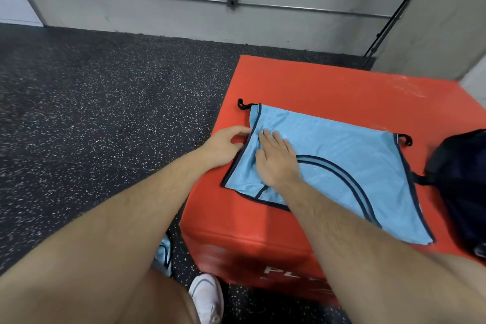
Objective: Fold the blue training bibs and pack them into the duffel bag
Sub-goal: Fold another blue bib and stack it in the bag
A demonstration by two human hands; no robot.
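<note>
Orange box (315, 81) | blue bib (342, 155) spread | left hand (226, 144) pinches edge | right hand (276, 159) presses flat

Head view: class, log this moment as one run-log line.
bib: on box | left hand: pinches edge | right hand: presses bib | duffel bag: beside

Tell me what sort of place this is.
Probably a gym or training room: speckled rubber floor, a red padded box, and a blue training bib spread on it beside a dark duffel bag.
</note>
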